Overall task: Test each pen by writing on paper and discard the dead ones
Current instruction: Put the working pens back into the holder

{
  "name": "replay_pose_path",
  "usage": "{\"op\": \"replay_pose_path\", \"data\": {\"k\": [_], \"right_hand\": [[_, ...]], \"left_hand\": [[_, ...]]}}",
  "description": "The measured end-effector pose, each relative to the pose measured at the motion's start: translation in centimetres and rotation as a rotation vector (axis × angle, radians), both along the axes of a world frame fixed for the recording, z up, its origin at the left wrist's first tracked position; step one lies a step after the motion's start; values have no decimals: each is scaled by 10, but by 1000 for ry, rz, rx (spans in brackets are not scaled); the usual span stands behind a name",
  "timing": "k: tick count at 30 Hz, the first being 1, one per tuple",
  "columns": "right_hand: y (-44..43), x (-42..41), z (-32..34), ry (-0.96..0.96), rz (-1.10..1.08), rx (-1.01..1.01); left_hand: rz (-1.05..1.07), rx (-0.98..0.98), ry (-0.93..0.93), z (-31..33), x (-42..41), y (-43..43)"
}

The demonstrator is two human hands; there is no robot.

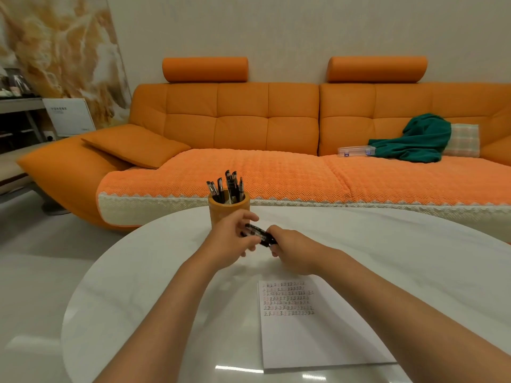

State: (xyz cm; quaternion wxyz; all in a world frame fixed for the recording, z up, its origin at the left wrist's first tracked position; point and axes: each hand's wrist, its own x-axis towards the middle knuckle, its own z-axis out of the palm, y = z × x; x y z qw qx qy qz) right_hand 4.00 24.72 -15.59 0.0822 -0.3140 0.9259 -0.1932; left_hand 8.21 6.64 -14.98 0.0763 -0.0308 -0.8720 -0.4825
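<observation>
A black pen (pixel 258 233) is held between both hands above the white table (pixel 143 272), just in front of the orange pen holder (pixel 221 214). My left hand (pixel 231 239) pinches its far end with curled fingers. My right hand (pixel 290 251) grips the near end, where the cap sits. Several black pens (pixel 226 186) stand upright in the holder. A white sheet of paper (pixel 312 338) with rows of small written marks lies on the table near my right forearm.
An orange sofa (pixel 249 167) runs behind the table. On its seat at the right lie a clear plastic box (pixel 356 151), a green cloth (pixel 417 139) and a checked cushion (pixel 466 139). Grey floor lies to the left.
</observation>
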Motion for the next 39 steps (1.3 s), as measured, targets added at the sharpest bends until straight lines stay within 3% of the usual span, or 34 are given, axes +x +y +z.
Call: {"op": "replay_pose_path", "data": {"k": [7,10,16,21,25,29,33,39], "right_hand": [[-22,9,10,-54,2,-158],[-33,11,20,45,1,-269],[-52,-5,49,-14,-28,-435],[-78,-30,78,-123,-202,-950],[-101,-48,93,-204,-277,-1225],[-118,-60,83,-163,-324,-1265],[-128,-63,69,-87,-306,-1244],[-128,-76,42,263,-374,-795]], "left_hand": [[133,307,108,14,6,-6],[131,328,148,23,4,-8],[139,363,288,37,-5,-15],[341,101,412,29,-16,-43],[356,-106,318,13,-23,-54],[293,-244,220,1,-26,-58],[263,-243,192,-6,-30,-61],[264,-222,225,-9,-34,-63]]}}
